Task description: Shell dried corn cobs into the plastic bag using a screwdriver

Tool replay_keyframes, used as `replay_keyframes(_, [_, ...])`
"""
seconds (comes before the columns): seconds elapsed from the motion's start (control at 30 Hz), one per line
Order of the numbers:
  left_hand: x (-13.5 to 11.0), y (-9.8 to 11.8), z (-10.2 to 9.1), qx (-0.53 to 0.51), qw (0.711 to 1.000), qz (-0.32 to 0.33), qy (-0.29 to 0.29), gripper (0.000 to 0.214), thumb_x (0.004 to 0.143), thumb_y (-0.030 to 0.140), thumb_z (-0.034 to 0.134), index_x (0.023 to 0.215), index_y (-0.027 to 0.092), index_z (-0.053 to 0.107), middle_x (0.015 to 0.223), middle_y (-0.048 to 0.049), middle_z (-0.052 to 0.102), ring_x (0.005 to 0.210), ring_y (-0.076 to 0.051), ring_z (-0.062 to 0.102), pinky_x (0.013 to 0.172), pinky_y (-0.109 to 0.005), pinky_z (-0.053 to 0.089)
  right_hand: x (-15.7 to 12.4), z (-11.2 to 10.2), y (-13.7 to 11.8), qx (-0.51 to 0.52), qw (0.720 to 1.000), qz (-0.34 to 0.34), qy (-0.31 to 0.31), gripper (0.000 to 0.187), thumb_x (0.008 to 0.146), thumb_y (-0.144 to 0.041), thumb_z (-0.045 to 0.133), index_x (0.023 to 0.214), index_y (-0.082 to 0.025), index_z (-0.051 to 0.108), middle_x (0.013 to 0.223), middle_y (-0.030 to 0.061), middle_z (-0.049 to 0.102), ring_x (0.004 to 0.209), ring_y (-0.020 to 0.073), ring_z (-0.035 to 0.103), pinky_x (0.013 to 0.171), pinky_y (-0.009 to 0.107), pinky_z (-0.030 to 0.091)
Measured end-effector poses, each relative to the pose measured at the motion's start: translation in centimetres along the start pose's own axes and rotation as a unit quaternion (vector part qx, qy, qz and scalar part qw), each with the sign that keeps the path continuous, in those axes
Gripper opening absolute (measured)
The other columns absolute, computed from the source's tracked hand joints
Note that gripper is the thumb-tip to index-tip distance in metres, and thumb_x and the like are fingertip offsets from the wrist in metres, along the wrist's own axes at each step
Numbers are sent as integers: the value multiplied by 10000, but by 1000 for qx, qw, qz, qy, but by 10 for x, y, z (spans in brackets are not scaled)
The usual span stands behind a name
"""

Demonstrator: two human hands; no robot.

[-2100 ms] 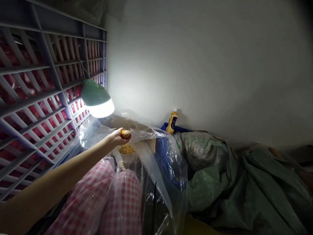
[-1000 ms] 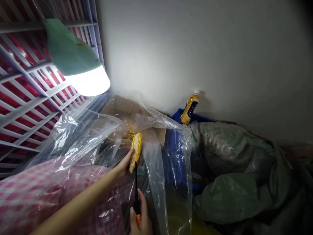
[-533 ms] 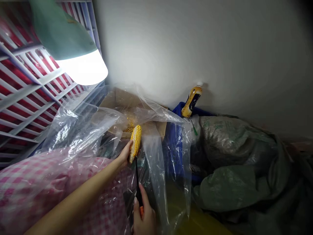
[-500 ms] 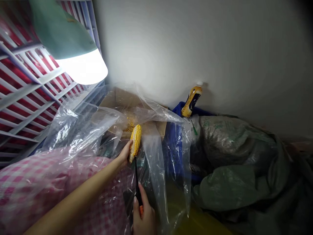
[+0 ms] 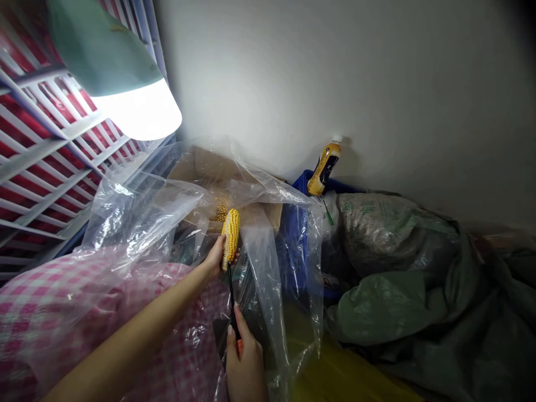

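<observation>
A yellow ear of corn point(image 5: 233, 234) stands nearly upright in my left hand point(image 5: 218, 255), whose fingers wrap round its lower part. Along its left side runs a paler strip where kernels are gone. My right hand point(image 5: 247, 357) is closed on a screwdriver point(image 5: 231, 296) with a thin black shaft and a black and orange handle. Its tip meets the lower end of the ear. Behind the corn, loose kernels point(image 5: 221, 212) lie in a cardboard box point(image 5: 218, 162) lined with clear plastic sheet point(image 5: 263, 262).
A lit lamp point(image 5: 138, 109) hangs at upper left before a white slatted crate point(image 5: 46, 151). A yellow bottle point(image 5: 325, 167) leans on a blue crate point(image 5: 293, 245) by the wall. Full sacks point(image 5: 385, 234) lie at right. Pink checked cloth point(image 5: 84, 312) spreads below my left arm.
The whole view has shifted slightly. Both hands hold the corn and the screwdriver much as before, with the tip still at the ear's lower end.
</observation>
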State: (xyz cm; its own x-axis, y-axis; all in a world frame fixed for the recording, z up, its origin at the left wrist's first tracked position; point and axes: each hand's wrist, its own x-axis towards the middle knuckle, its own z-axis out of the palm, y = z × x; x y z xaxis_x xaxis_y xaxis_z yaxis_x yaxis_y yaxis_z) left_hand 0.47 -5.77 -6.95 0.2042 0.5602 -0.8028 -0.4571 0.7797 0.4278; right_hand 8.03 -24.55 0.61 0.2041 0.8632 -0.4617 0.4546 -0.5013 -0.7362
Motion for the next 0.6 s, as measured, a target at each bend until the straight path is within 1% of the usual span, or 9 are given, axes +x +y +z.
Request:
replay_keyframes(0.1, [3, -2, -2, 6, 1000, 3, -2, 473, 866, 470, 320, 967, 87, 579, 585, -69, 617, 436, -145, 562, 358, -219, 434, -3, -1, -2, -2, 1000, 12, -6, 426, 874, -211, 372, 1288, -167, 468, 1257, 73, 536, 1138, 201, 518, 931, 292, 410])
replay_keyframes(0.2, [4, -3, -2, 6, 1000, 7, -2, 488, 866, 492, 316, 955, 91, 580, 579, -63, 612, 427, -141, 555, 350, -217, 424, -3, 0, -2, -8, 1000, 9, 2, 420, 876, -219, 371, 1281, -175, 477, 1245, 74, 548, 1121, 203, 530, 922, 296, 414])
replay_keyframes(0.33, [3, -6, -2, 9, 1000, 15, 0, 506, 863, 527, 312, 895, 98, 577, 554, -58, 599, 399, -134, 536, 340, -216, 412, 1, 3, -4, -28, 999, 13, 20, 408, 876, -246, 391, 1269, -201, 490, 1079, 82, 651, 973, 209, 614, 789, 282, 479])
replay_keyframes(0.4, [2, -6, -2, 12, 1000, 26, -5, 506, 862, 536, 306, 863, 106, 573, 528, -52, 584, 383, -135, 523, 333, -219, 404, 2, 7, -7, -45, 998, 16, 28, 403, 879, -247, 386, 1263, -202, 498, 1010, 90, 674, 919, 212, 632, 742, 279, 486])
replay_keyframes(0.53, [0, -8, -2, 10, 998, 56, -10, 469, 872, 518, 300, 852, 126, 558, 495, -33, 559, 387, -140, 520, 337, -225, 404, 1, 23, -17, -77, 996, 21, 44, 439, 878, -193, 340, 1300, -154, 455, 1003, 138, 668, 889, 229, 635, 759, 309, 466])
replay_keyframes(0.6, [1, -10, -2, 7, 998, 65, -3, 438, 876, 502, 312, 864, 137, 555, 518, -32, 571, 412, -144, 535, 345, -226, 407, 1, 32, -19, -65, 996, 34, 54, 453, 872, -189, 332, 1308, -143, 446, 971, 152, 668, 872, 237, 633, 750, 322, 462])
